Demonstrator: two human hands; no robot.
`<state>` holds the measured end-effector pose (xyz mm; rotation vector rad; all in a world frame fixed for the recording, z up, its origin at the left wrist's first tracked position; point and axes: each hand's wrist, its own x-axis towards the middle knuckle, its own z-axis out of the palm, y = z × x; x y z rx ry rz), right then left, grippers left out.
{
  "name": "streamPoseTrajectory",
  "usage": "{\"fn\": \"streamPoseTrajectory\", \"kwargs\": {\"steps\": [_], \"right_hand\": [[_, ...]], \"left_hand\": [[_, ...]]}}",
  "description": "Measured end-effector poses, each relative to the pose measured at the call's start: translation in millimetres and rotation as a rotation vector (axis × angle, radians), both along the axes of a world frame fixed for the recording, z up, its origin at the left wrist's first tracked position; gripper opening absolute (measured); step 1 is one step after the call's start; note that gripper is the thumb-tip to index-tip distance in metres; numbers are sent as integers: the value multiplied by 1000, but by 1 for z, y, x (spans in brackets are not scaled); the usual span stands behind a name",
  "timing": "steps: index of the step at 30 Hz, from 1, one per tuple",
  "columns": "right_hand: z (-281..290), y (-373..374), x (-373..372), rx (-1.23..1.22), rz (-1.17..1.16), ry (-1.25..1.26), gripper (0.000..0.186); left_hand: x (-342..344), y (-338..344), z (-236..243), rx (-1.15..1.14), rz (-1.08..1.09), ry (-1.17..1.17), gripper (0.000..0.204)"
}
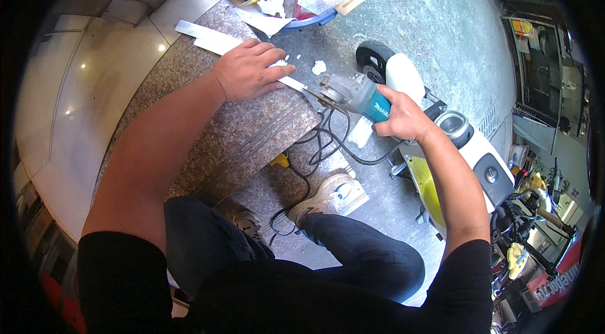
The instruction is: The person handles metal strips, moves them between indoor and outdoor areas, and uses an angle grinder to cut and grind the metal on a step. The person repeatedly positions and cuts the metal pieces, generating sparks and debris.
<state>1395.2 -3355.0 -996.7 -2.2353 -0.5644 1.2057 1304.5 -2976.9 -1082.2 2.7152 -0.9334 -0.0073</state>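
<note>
My right hand point(403, 117) is wrapped round the teal body of an angle grinder point(354, 93) with a grey head. Its disc, seen nearly edge-on, is at the near end of a long white strip point(211, 40); whether they touch I cannot tell. With my left hand point(253, 70) I grip the strip and press it against a speckled granite step point(183, 126). The strip's far end seems doubled, as if two pieces overlap. Part of it is hidden under my fingers. A black cord point(372, 161) hangs from the grinder in loops below the step's corner.
A blue tub point(324, 19) full of cardboard and wrapping stands beyond the step. To the right is a white scooter-like vehicle point(469, 148) with a black wheel point(373, 60). White scraps point(319, 67) lie near the disc. My shoe point(322, 198) is beside the cord on the lower step.
</note>
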Motion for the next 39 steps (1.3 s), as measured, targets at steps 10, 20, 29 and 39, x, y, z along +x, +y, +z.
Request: {"fn": "streamPoseTrajectory", "kwargs": {"steps": [10, 20, 29, 39], "right_hand": [[-11, -11, -2, -13, 32, -66, 84], [-9, -6, -2, -41, 10, -7, 87], [-4, -11, -2, -7, 14, -16, 86], [4, -26, -20, -65, -46, -107, 93]], "left_hand": [[0, 0, 0, -43, -2, -71, 44], [1, 0, -2, -62, -1, -116, 40], [0, -1, 1, -47, 15, -101, 39], [-1, -3, 7, -16, 11, -79, 37]]}}
